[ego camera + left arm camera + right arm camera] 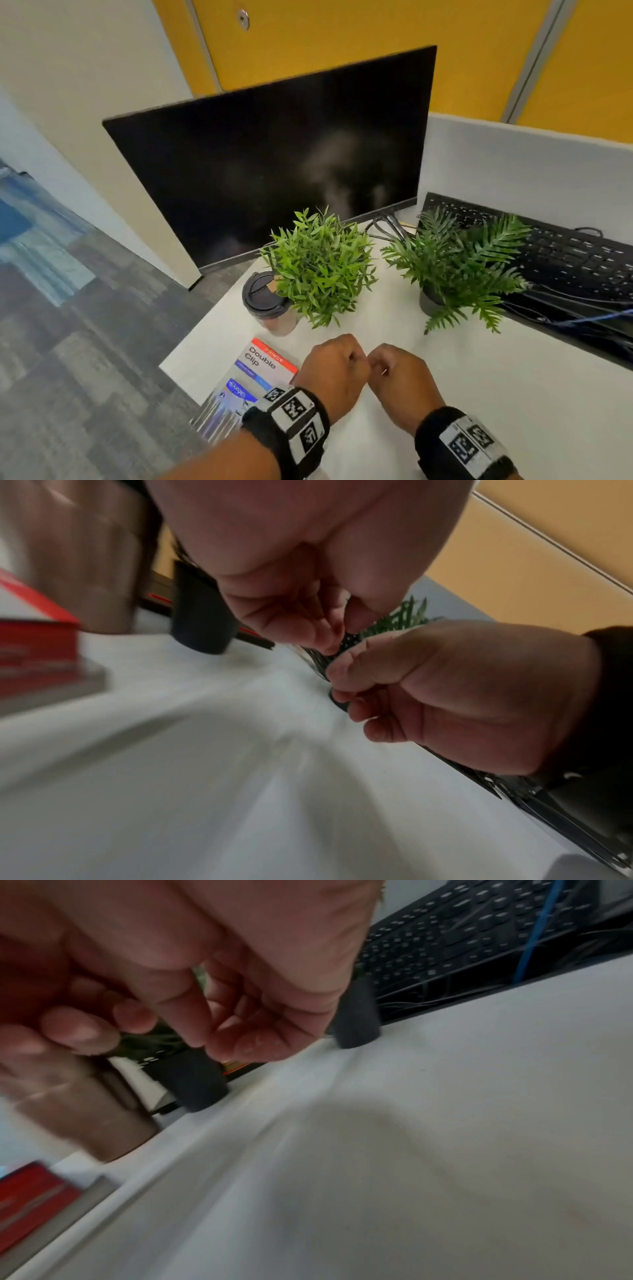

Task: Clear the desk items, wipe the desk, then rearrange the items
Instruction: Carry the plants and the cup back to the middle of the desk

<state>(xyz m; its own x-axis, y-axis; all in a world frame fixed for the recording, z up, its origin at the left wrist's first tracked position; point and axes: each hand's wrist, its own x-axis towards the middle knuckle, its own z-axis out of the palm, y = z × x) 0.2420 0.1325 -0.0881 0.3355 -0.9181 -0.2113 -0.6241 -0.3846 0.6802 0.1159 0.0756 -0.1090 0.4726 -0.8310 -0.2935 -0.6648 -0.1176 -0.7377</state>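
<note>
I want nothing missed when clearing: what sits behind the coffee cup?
Behind the coffee cup stands the monitor; a leafy potted plant crowds the cup's right side. Those leaves hide the plant's pot.

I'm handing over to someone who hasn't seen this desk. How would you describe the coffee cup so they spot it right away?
Start at the big black monitor at the back of the white desk. Below its lower left corner stand two potted plants; the coffee cup stands by the bushier left plant, under its leaves, near the desk's left edge. It alone has a round black lid.
</note>
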